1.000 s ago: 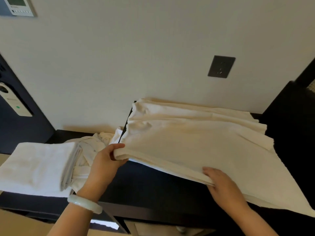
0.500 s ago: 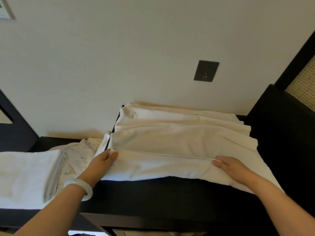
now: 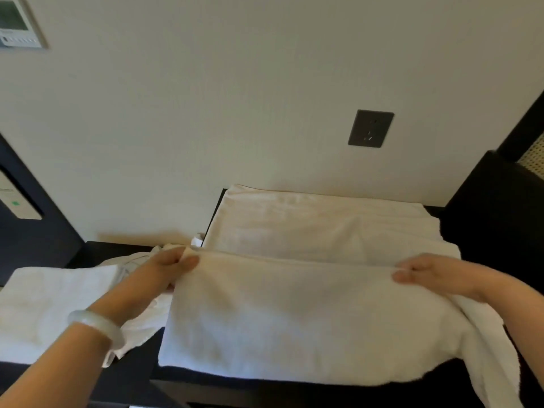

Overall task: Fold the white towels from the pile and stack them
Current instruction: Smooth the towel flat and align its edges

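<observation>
Towel [image 3: 294, 313] mid-fold, left hand [image 3: 164, 269] and right hand [image 3: 426, 272] each pinching one end of its raised edge; next, likely lay that edge flat beyond the fingertips.

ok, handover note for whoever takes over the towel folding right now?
Left hand pinches the left corner of the towel's folded-over edge. Right hand pinches the right corner of the same edge.
The towel lies across the table, near part brought up to its middle. Its right end droops off the front.
Done: folded stack at far left.
Left: finish this fold, put it on the stack, then work through the crumpled pile between stack and towel.
</observation>
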`<state>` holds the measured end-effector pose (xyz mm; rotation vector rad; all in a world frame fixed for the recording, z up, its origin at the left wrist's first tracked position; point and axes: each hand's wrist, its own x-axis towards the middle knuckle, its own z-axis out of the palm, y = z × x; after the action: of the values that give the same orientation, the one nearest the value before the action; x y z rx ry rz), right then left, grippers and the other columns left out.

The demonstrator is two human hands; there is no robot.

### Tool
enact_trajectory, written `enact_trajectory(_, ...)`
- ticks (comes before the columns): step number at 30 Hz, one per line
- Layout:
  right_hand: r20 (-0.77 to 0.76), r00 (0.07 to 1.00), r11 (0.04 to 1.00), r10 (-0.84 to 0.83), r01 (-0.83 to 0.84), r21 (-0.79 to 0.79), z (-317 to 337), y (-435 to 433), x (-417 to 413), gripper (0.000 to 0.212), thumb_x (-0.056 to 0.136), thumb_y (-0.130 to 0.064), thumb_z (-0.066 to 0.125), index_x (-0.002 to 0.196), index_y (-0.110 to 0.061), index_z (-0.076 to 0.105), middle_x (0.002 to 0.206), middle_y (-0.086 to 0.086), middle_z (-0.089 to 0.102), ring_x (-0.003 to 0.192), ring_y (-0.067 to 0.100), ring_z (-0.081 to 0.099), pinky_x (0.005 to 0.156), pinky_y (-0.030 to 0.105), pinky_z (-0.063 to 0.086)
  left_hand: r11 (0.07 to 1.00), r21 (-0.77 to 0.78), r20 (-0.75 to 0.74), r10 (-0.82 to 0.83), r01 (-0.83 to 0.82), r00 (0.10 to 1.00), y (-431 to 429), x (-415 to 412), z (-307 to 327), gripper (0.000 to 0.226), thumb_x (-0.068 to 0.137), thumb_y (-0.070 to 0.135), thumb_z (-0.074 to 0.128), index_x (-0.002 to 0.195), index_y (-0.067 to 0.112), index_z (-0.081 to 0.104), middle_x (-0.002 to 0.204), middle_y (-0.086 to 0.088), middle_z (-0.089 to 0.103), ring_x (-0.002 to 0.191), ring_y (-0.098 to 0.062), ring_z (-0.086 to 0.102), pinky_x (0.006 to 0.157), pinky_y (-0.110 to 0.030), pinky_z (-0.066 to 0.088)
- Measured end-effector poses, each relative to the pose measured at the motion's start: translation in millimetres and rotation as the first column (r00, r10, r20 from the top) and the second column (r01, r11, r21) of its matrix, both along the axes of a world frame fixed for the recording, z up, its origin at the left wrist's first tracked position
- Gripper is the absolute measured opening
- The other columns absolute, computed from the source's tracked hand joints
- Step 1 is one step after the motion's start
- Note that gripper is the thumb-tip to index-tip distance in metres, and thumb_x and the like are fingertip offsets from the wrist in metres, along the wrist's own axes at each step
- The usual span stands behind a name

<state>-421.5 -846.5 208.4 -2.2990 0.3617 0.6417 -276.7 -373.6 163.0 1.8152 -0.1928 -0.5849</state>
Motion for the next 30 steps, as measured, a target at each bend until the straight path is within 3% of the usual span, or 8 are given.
enact_trajectory(3, 0.321, 0.947, 0.932, -0.024, 0.137, -0.336, -29.3, 1.0, 43.8, 0.025, 0.095, -0.030, 0.062, 0.079, -0.011, 0.061, 0.080, 0.003, 0.065, 0.081, 0.022, 0.062, 0.071, 0.032, 0.043, 0.961, 0.179, 0.254, 0.163, -0.212, 0.953, -40.3, 31.8, -24.4, 0.023, 0.100, 0.026, 0.054, 0.104, 0.008, 0.067, 0.085, -0.008, 0.063, 0.083, -0.026, 0.059, 0.069, -0.033, 0.046)
enact_trajectory(5, 0.331, 0.944, 0.869, -0.014, 0.175, -0.463, -60.0, 12.9, 60.6, 0.015, 0.097, -0.028, 0.057, 0.098, -0.014, 0.062, 0.101, 0.005, 0.067, 0.100, 0.028, 0.062, 0.083, 0.034, 0.047, 0.906, 0.323, 0.332, 0.161, -0.273, 0.929, -64.2, 44.9, -48.1, 0.026, 0.100, 0.024, 0.054, 0.108, 0.000, 0.060, 0.088, -0.012, 0.061, 0.090, -0.034, 0.061, 0.066, -0.033, 0.040)
enact_trajectory(7, 0.218, 0.975, 0.820, 0.050, 0.084, -0.566, -95.6, 24.8, 69.0, 0.033, 0.099, -0.036, 0.051, 0.125, -0.016, 0.055, 0.129, 0.007, 0.059, 0.120, 0.027, 0.055, 0.098, 0.034, 0.043, 0.858, 0.441, 0.323, 0.122, -0.264, 0.938, -76.0, 53.2, -71.2, 0.030, 0.100, 0.027, 0.051, 0.111, 0.000, 0.054, 0.100, -0.018, 0.063, 0.098, -0.037, 0.061, 0.074, -0.034, 0.041)
enact_trajectory(12, 0.351, 0.936, 0.799, 0.001, 0.210, -0.563, -146.1, 42.2, 50.7, 0.053, 0.104, -0.044, 0.030, 0.153, -0.024, 0.027, 0.162, 0.001, 0.021, 0.148, 0.016, 0.021, 0.119, 0.031, 0.014, 0.772, 0.520, 0.524, 0.050, -0.366, 0.850, -75.3, 46.7, -104.2, 0.020, 0.102, 0.032, 0.039, 0.087, 0.018, 0.036, 0.088, -0.005, 0.054, 0.084, -0.035, 0.059, 0.066, -0.035, 0.037)
enact_trajectory(17, 0.429, 0.903, 0.835, 0.035, 0.209, -0.509, -151.5, 40.8, 14.6, 0.050, 0.104, -0.043, 0.033, 0.153, -0.030, 0.029, 0.162, -0.009, 0.019, 0.147, 0.008, 0.021, 0.118, 0.026, 0.011, 0.807, 0.436, 0.623, 0.048, -0.398, 0.781, -67.2, 11.9, -105.2, 0.022, 0.099, 0.028, 0.049, 0.085, 0.019, 0.035, 0.085, 0.000, 0.050, 0.077, -0.036, 0.059, 0.060, -0.033, 0.033)
enact_trajectory(24, 0.513, 0.855, 0.913, 0.078, 0.146, -0.381, -144.0, 33.4, -24.3, 0.033, 0.101, -0.030, 0.051, 0.134, -0.029, 0.055, 0.142, -0.020, 0.040, 0.131, 0.001, 0.037, 0.107, 0.019, 0.023, 0.767, 0.507, 0.460, 0.147, -0.394, 0.876, -38.9, -44.7, -99.8, 0.025, 0.097, 0.048, 0.044, 0.085, 0.027, 0.044, 0.075, 0.010, 0.051, 0.068, -0.014, 0.052, 0.062, -0.036, 0.039)
enact_trajectory(27, 0.507, 0.852, 0.897, 0.128, 0.118, -0.426, -132.6, 16.9, -17.6, 0.014, 0.092, -0.024, 0.067, 0.106, -0.022, 0.066, 0.115, -0.011, 0.056, 0.106, 0.014, 0.054, 0.093, 0.028, 0.041, 0.749, 0.569, 0.288, 0.207, -0.340, 0.935, -43.2, -30.1, -82.2, 0.030, 0.095, 0.049, 0.050, 0.090, 0.020, 0.054, 0.076, 0.001, 0.060, 0.072, -0.022, 0.058, 0.067, -0.039, 0.047)
enact_trajectory(30, 0.452, 0.892, 0.933, 0.022, 0.144, -0.329, -116.0, 1.3, -10.1, 0.014, 0.089, -0.028, 0.070, 0.081, -0.023, 0.060, 0.086, -0.011, 0.055, 0.083, 0.011, 0.054, 0.075, 0.021, 0.043, 0.836, 0.443, 0.100, 0.312, -0.323, 0.945, -44.1, -9.9, -59.2, 0.029, 0.095, 0.038, 0.060, 0.086, 0.011, 0.068, 0.079, -0.011, 0.070, 0.077, -0.031, 0.066, 0.080, -0.048, 0.055)
